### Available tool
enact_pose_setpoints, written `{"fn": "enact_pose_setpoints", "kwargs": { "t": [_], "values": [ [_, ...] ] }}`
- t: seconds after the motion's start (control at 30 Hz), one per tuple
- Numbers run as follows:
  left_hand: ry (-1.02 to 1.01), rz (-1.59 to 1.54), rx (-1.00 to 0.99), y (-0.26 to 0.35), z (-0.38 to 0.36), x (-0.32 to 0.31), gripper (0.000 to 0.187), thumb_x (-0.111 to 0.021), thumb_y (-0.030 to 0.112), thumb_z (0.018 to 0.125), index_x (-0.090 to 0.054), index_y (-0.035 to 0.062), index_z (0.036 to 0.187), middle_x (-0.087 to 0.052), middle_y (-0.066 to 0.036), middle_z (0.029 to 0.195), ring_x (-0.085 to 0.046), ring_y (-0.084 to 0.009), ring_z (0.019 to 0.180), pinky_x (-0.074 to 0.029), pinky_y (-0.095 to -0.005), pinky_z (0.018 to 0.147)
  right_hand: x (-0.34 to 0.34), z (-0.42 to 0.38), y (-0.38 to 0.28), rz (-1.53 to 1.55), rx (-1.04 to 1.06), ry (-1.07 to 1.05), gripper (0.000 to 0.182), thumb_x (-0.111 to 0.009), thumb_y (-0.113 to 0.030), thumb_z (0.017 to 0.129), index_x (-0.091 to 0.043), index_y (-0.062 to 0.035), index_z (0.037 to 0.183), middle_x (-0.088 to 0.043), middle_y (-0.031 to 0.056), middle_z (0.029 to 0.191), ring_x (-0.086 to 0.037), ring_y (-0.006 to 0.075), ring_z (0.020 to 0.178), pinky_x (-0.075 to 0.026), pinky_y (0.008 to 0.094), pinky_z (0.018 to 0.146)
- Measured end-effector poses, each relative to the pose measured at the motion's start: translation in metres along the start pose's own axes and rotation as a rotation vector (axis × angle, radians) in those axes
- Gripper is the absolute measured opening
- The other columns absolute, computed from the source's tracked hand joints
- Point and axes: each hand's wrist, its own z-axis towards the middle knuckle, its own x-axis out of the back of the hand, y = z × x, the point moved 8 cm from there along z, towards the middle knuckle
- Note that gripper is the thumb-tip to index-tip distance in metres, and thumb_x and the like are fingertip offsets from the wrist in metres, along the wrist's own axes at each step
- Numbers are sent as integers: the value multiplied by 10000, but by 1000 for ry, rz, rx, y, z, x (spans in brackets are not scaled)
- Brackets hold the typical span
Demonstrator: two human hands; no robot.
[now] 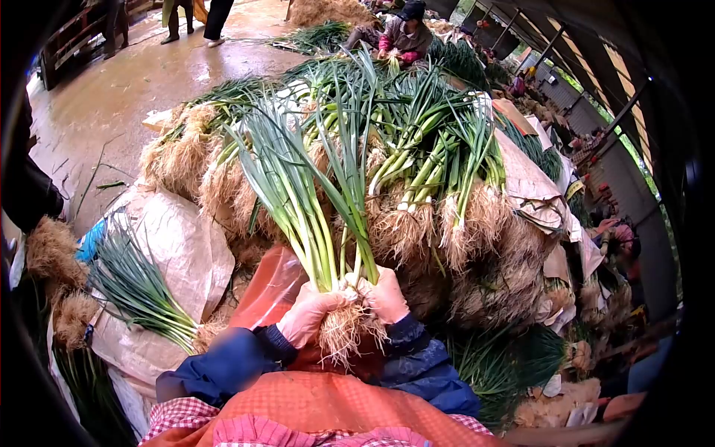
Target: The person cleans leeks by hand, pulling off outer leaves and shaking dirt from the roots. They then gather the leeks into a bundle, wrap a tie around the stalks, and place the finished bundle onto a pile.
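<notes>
A bunch of green onions [316, 238] stands upright in front of me, leaves fanning up and roots hanging below my hands. My left hand [307, 316], in a pale glove, is closed round the white base of the stalks on the left side. On the right side, my gloved right hand [385, 296] grips the same bunch at its base. The two hands nearly meet above the tangled roots [345, 333]. Some fingertips are hidden behind the stalks.
Just beyond my hands rises a large heap of green onions [424, 141], roots towards me. Another bunch [145, 290] lies on a sack [197, 238] at left. More onions [514, 357] lie at lower right. A co-worker [406, 33] sits behind the heap.
</notes>
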Motion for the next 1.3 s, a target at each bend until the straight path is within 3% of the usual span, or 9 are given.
{"fn": "enact_pose_setpoints", "kwargs": {
  "t": [0.1,0.37,0.5,0.63,0.77,0.9,1.0,1.17,1.3],
  "values": [
    [85,136,24,5,0,12,334,-656,-23,733,-505,-19,1031,-611,-80,855,-607,-135,722,-518,-251,635,17,-28,-37,87,-182,-37,125,-647,-151,857,-603,-39,825,-577,-5,646,-471,25,472,-343,162,386],
    [17,141,114,-11,11,27,491,-647,35,791,-465,-10,1245,-627,-71,951,-610,-113,801,-510,-201,644,162,-160,-111,232,488,462,188,-596,-246,894,-570,-61,869,-565,14,634,-481,46,449,-345,167,350],
    [-243,-337,323,-9,-4,17,413,-643,92,821,-497,6,1198,-581,-44,865,-541,-113,708,-474,-203,619,272,-266,38,-311,-164,925,298,-616,-284,875,-577,-20,1009,-635,76,723,-551,95,487,-405,199,402],
    [-756,-500,-118,57,-15,-41,278,-683,113,695,-569,60,943,-488,-51,779,-442,-169,690,-403,-266,624,285,-295,130,-820,-984,484,372,-622,-313,868,-596,-2,1070,-664,76,794,-619,98,615,-440,196,475],
    [-243,-373,9,39,28,-18,275,-579,15,790,-548,13,1062,-589,-106,944,-593,-250,872,-522,-368,774,156,-143,-60,-289,185,593,241,-604,-154,878,-605,10,1055,-648,73,852,-602,105,739,-457,210,608],
    [-39,-338,73,19,32,-6,298,-578,74,864,-550,-13,1148,-593,-53,827,-579,-144,638,-501,-257,544,127,-40,-153,-1155,753,898,285,-586,-121,874,-557,39,1108,-615,124,979,-596,167,834,-484,285,757],
    [-161,-189,110,49,-7,-48,373,-560,12,830,-519,1,1200,-623,-59,814,-611,-134,645,-536,-250,582,157,35,-140,-841,273,641,328,-564,-132,886,-507,32,1164,-626,125,890,-590,156,724,-485,283,605],
    [-179,-116,250,71,-4,-64,386,-563,-18,779,-533,-10,1163,-592,-63,754,-551,-123,568,-450,-227,506,161,0,-215,-535,720,640,182,-452,-128,939,-501,8,1049,-608,70,862,-578,131,697,-456,244,556],
    [-136,-72,265,64,38,-61,223,-544,-23,791,-563,0,1012,-578,-48,713,-566,-139,544,-487,-242,472,144,35,-199,-51,613,377,231,-485,-204,941,-532,18,982,-605,87,840,-592,135,721,-495,227,634]
  ]
}}
